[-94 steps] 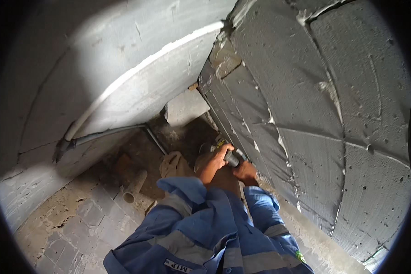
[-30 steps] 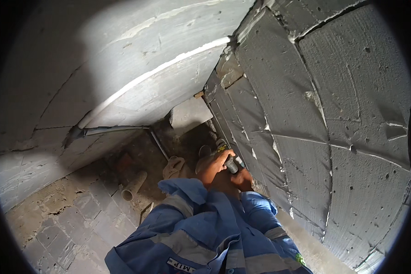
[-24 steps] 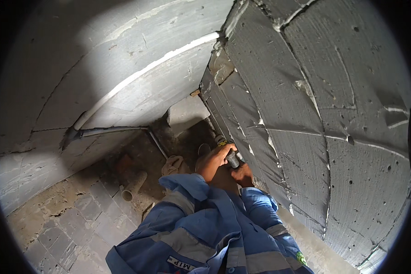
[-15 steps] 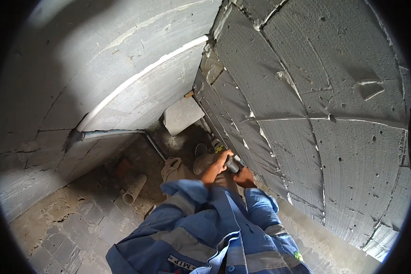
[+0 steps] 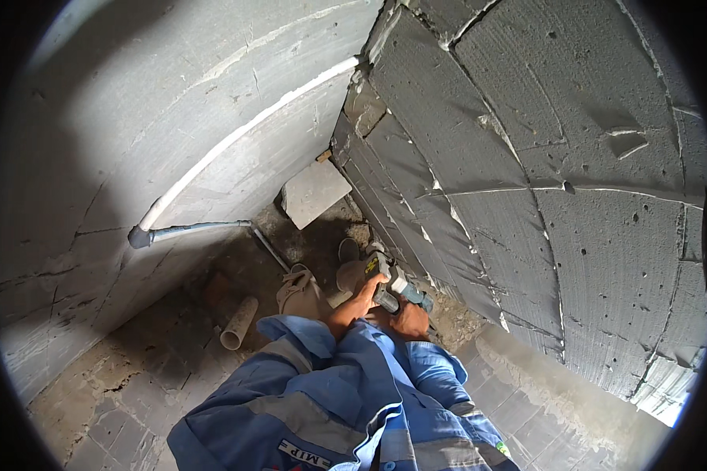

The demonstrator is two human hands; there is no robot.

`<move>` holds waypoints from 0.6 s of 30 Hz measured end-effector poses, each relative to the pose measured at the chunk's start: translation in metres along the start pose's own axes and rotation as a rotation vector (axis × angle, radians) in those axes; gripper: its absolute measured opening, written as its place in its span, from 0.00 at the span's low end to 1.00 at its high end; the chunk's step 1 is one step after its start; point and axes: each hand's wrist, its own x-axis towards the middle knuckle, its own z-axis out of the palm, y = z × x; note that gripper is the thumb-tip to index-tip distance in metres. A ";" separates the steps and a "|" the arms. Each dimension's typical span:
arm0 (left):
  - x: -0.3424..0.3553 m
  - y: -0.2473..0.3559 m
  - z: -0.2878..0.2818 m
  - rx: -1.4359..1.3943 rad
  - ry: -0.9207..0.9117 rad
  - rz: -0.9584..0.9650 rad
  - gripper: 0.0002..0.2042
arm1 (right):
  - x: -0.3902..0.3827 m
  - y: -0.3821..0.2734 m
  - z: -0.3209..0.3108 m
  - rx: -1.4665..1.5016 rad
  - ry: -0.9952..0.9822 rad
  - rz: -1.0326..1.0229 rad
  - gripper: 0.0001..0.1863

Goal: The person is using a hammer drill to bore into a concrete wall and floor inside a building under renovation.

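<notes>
My left hand (image 5: pixel 360 301) grips the dark handle of a power tool (image 5: pixel 397 280) with a grey and teal body and a yellow label. My right hand (image 5: pixel 408 319) is closed on the tool's rear part at the right. The tool points away from me, low beside the foot of the dark grey block wall (image 5: pixel 550 282), its front end near the floor (image 5: pixel 291 231) by that wall. Whether the front end touches anything cannot be made out. A beige, cloth-like item (image 5: pixel 298 292) lies just left of my left hand.
A pale wall (image 5: pixel 165 118) at the left carries a white pipe (image 5: pixel 283 96), elbowed into a thinner grey pipe (image 5: pixel 200 228). A pale slab (image 5: pixel 316 194) sits in the corner. A short pipe piece (image 5: pixel 239 323) lies at the lower left, near broken tiles (image 5: pixel 126 416).
Both hands and the tool have shifted down toward me, and the tool is turned so more of its teal body shows. The view has shifted slightly.
</notes>
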 end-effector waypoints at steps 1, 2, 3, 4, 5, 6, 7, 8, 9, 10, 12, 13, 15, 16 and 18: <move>-0.004 0.004 0.007 0.003 0.053 -0.030 0.26 | 0.006 0.001 0.000 -0.003 0.001 0.026 0.36; 0.016 -0.002 0.000 -0.030 0.008 0.011 0.25 | 0.010 0.002 0.000 -0.006 0.001 0.053 0.35; 0.021 -0.003 0.002 -0.030 0.000 0.006 0.25 | 0.013 0.004 0.000 -0.008 0.002 0.062 0.35; 0.026 -0.002 0.003 -0.033 -0.028 0.008 0.25 | 0.016 0.007 0.000 -0.001 0.027 0.054 0.35; 0.031 -0.002 0.004 -0.037 -0.056 0.010 0.26 | 0.019 0.010 -0.001 0.006 0.051 0.046 0.34; 0.056 -0.026 -0.066 0.075 -0.208 0.320 0.24 | 0.028 -0.022 -0.007 -0.018 -0.007 -0.016 0.35; 0.063 -0.036 -0.069 0.061 -0.202 0.310 0.24 | 0.032 -0.018 -0.006 -0.025 -0.024 -0.012 0.35; 0.065 -0.041 -0.056 0.146 -0.293 0.374 0.23 | 0.029 -0.007 -0.011 -0.011 0.003 -0.008 0.35; 0.061 -0.041 -0.052 0.239 -0.358 0.451 0.21 | 0.029 -0.004 -0.016 0.014 0.023 -0.032 0.36; 0.055 -0.042 -0.049 0.233 -0.351 0.448 0.21 | 0.030 -0.004 -0.023 -0.011 -0.072 0.005 0.37; 0.041 -0.036 -0.039 0.267 -0.242 0.273 0.20 | 0.019 -0.001 -0.026 0.036 -0.017 -0.060 0.34; 0.019 -0.027 -0.009 0.099 -0.193 0.213 0.22 | 0.012 0.014 -0.025 0.091 0.056 -0.080 0.31; -0.006 0.006 0.029 0.038 0.060 -0.082 0.23 | 0.010 0.017 -0.025 0.078 0.053 -0.082 0.32; -0.014 0.010 0.033 0.028 0.073 -0.077 0.23 | 0.008 0.011 -0.030 0.074 0.031 -0.074 0.33; -0.023 0.015 0.036 -0.034 0.123 -0.019 0.21 | 0.007 0.001 -0.042 0.064 -0.009 -0.050 0.35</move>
